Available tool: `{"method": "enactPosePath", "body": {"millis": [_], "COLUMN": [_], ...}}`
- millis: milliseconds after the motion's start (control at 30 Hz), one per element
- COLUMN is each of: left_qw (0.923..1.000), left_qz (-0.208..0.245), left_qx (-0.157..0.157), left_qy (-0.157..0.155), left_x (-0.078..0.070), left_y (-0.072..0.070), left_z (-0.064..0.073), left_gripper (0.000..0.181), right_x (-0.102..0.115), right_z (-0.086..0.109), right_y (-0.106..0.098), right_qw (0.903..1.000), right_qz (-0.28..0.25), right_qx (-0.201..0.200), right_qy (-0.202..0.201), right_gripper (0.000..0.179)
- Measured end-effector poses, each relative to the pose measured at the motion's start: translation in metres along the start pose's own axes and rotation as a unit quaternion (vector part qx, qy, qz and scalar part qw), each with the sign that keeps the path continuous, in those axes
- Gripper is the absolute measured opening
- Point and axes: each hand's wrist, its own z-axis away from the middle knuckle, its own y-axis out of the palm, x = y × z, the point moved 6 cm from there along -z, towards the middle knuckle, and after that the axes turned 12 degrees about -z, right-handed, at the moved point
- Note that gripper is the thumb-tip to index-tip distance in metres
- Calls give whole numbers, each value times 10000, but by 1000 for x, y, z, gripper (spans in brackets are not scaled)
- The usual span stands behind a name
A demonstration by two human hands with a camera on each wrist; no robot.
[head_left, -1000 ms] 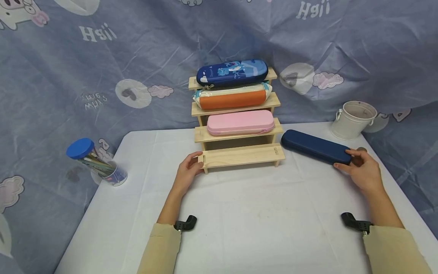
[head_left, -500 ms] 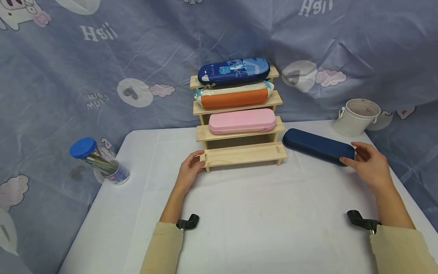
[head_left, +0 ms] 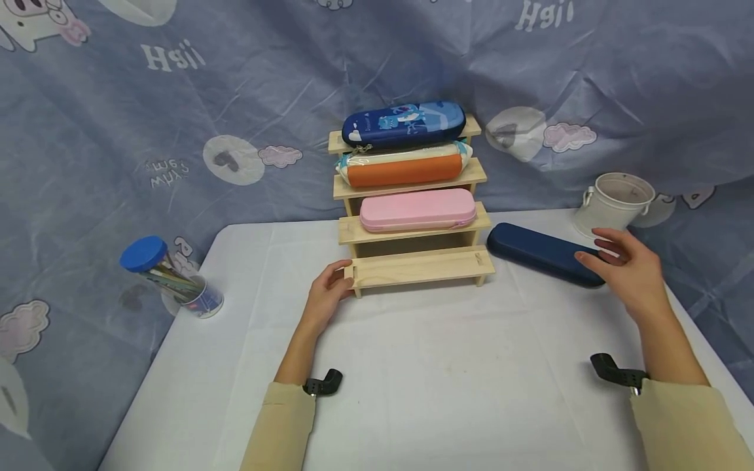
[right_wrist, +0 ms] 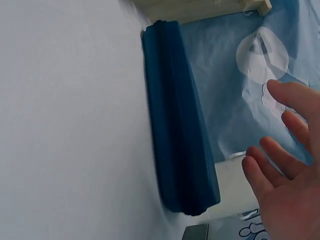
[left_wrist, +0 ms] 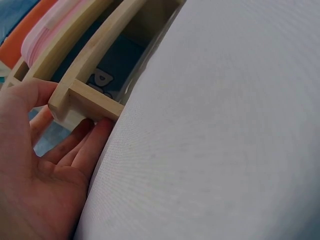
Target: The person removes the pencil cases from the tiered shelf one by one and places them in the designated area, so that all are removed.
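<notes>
A stepped wooden rack (head_left: pixel 419 267) stands at the back of the table. My left hand (head_left: pixel 327 291) grips the left end of its lowest step; in the left wrist view the thumb lies at the board's corner and fingertips meet the leg. That lowest step is bare. Above it sit a pink pencil case (head_left: pixel 418 209), an orange and white pouch (head_left: pixel 406 171) and a blue cartoon pencil case (head_left: pixel 406 125). To the right, a navy pencil case (head_left: pixel 542 254) lies slanted on the table. My right hand (head_left: pixel 636 271), fingers spread and holding nothing, hovers over its right end.
A white bucket (head_left: pixel 615 204) is at the back right corner. Far left stands a clear tub of pencils with a blue lid (head_left: pixel 143 254). A printed blue-grey cloth (head_left: pixel 283 85) hangs behind the table (head_left: pixel 448 379).
My right hand has let go of the navy pencil case's right end and risen above it. The case has hardly shifted. My left hand stays on the rack.
</notes>
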Motion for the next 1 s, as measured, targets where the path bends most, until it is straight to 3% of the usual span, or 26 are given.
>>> {"method": "enactPosePath", "body": {"millis": [200, 500, 767, 1000], "left_qw": [10000, 10000, 9999, 9997], "left_qz": [-26, -52, 22, -34], "left_qx": [-21, -24, -148, -230], "left_qy": [-4, 23, -42, 80], "left_x": [0, -1, 26, 28], "left_y": [0, 0, -4, -1], "left_z": [0, 0, -9, -10], "left_gripper": [44, 44, 42, 40], "right_x": [17, 38, 49, 59], "right_z": [-4, -8, -6, -8], "right_y": [11, 29, 47, 54], "right_qw": [9991, 9964, 9934, 9913], "right_qz": [-188, -7, 32, 148], "right_qx": [123, 288, 550, 615], "right_qy": [-367, -798, -1008, -1153], "right_gripper": [61, 59, 59, 58]}}
